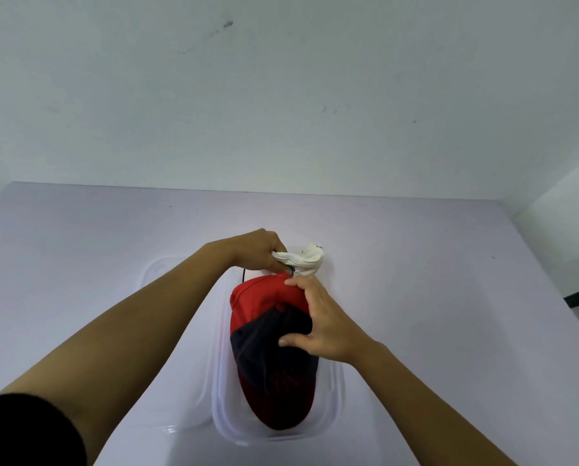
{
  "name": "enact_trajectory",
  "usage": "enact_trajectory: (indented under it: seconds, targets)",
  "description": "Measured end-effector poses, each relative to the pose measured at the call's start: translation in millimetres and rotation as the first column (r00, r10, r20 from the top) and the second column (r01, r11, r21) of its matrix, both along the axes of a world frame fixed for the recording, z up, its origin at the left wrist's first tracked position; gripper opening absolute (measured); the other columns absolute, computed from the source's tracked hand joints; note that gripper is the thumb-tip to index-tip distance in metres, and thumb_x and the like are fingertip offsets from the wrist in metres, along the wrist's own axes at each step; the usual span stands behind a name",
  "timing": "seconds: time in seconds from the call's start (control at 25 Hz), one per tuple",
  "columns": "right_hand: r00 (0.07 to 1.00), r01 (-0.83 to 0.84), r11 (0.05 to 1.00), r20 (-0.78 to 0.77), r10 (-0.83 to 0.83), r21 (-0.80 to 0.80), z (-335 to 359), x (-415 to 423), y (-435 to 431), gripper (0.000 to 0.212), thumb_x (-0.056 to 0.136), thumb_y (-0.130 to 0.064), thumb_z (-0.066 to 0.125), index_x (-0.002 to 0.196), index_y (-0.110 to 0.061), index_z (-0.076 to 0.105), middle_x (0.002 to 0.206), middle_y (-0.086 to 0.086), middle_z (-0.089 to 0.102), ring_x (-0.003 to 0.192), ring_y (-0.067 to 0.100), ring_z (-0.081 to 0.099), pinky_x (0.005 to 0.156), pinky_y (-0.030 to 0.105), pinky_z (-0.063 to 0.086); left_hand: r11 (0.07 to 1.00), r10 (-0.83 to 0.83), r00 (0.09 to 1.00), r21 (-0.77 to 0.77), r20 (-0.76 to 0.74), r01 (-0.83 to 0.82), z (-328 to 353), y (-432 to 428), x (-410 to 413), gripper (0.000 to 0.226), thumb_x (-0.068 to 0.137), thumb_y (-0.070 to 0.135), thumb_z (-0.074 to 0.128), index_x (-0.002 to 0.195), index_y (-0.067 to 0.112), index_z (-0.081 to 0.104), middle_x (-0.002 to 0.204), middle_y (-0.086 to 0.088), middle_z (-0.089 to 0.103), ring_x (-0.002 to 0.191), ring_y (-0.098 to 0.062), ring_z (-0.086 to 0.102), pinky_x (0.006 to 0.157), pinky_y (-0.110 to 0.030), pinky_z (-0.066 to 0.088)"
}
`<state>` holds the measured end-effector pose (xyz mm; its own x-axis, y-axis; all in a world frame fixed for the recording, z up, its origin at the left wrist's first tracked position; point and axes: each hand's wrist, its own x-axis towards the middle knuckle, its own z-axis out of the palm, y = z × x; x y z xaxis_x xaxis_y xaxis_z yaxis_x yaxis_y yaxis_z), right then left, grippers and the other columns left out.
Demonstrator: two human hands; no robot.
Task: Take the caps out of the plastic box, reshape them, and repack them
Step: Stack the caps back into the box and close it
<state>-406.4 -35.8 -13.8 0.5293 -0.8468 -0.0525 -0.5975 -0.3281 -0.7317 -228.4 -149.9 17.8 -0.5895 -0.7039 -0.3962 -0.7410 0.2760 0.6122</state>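
A clear plastic box [337,395] sits on the pale table in front of me. A red and dark navy cap [264,351] lies in it, its brim toward me. My right hand [328,321] grips the cap's crown, fingers pressed into the navy and red fabric. At the box's far end my left hand [262,250] is closed on a crumpled white cap [306,262], held just above the red cap's back edge. A thin dark cord shows below my left hand.
The box's clear lid [160,274] lies flat on the table to the left of the box, partly under my left forearm. A white wall rises behind the table's far edge [281,191]. The table's right edge runs near a dark floor gap.
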Motion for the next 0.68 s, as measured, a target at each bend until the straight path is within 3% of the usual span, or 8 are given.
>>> enact_trajectory:
  seconds: [0.12,0.2,0.28,0.36,0.44,0.6,0.68]
  targets:
    - [0.998,0.027,0.999,0.057,-0.029,0.033,-1,-7,-6,0.078,0.073,-0.045,0.074,0.134,-0.026,0.030,0.133,-0.014,0.036,0.121,0.003,0.039,0.104,0.019,0.036,0.997,0.027,1.000,0.066,0.011,-0.028,-9,-7,5,0.028,0.083,0.022,0.066,0.056,0.024,0.063,0.054,0.005,0.047,0.052,-0.008,0.037,0.057,-0.025,0.031]
    - [0.970,0.200,0.977,0.156,-0.186,-0.075,-9,-19,-16,0.058,0.084,-0.040,0.061,0.132,-0.022,0.035,0.129,-0.005,0.045,0.119,0.007,0.045,0.103,0.027,0.041,0.992,0.056,0.998,0.109,-0.001,-0.056,-12,-12,11,0.016,0.082,0.027,0.069,0.068,0.020,0.071,0.062,0.003,0.055,0.060,-0.010,0.043,0.062,-0.026,0.033]
    - [0.936,0.348,0.912,0.144,-0.323,-0.216,-16,-30,-32,0.050,0.090,-0.026,0.054,0.136,-0.016,0.036,0.133,0.001,0.047,0.123,0.012,0.044,0.106,0.034,0.039,0.987,0.074,0.997,0.148,-0.029,-0.069,-14,-15,15,0.011,0.082,0.029,0.071,0.077,0.020,0.073,0.071,0.002,0.062,0.069,-0.012,0.049,0.069,-0.028,0.036]
    - [0.954,0.288,0.918,-0.002,-0.300,-0.274,-17,-36,-50,0.059,0.089,-0.025,0.057,0.142,-0.019,0.032,0.144,0.000,0.041,0.129,0.015,0.038,0.109,0.031,0.032,0.983,0.076,0.996,0.169,-0.051,-0.067,-17,-17,14,0.008,0.082,0.029,0.071,0.080,0.021,0.074,0.074,0.001,0.064,0.072,-0.012,0.051,0.071,-0.028,0.037]
    - [0.960,0.159,0.966,-0.195,-0.199,-0.203,-15,-35,-68,0.057,0.090,-0.036,0.056,0.141,-0.026,0.033,0.144,-0.004,0.043,0.129,0.016,0.037,0.106,0.034,0.031,0.980,0.074,0.995,0.191,-0.066,-0.060,-20,-19,13,0.012,0.082,0.028,0.071,0.081,0.017,0.075,0.075,-0.001,0.063,0.073,-0.012,0.050,0.071,-0.028,0.037]
    - [0.856,0.086,0.979,-0.489,-0.168,-0.185,-22,-22,-89,0.039,0.095,-0.045,0.041,0.123,-0.019,0.048,0.123,-0.001,0.058,0.109,0.023,0.048,0.088,0.038,0.036,0.968,0.158,0.987,0.205,-0.043,-0.146,-37,-19,20,0.025,0.083,0.034,0.069,0.075,0.010,0.069,0.065,0.002,0.051,0.064,-0.013,0.041,0.063,-0.028,0.032]
    - [0.813,0.063,0.983,-0.562,-0.152,-0.174,-29,-19,-94,0.038,0.098,-0.043,0.035,0.121,-0.016,0.048,0.117,0.002,0.062,0.107,0.026,0.049,0.086,0.039,0.036,0.970,0.194,0.981,0.146,0.009,-0.193,-44,-16,25,0.027,0.085,0.037,0.065,0.087,0.011,0.070,0.075,0.001,0.056,0.071,-0.014,0.047,0.066,-0.027,0.035]
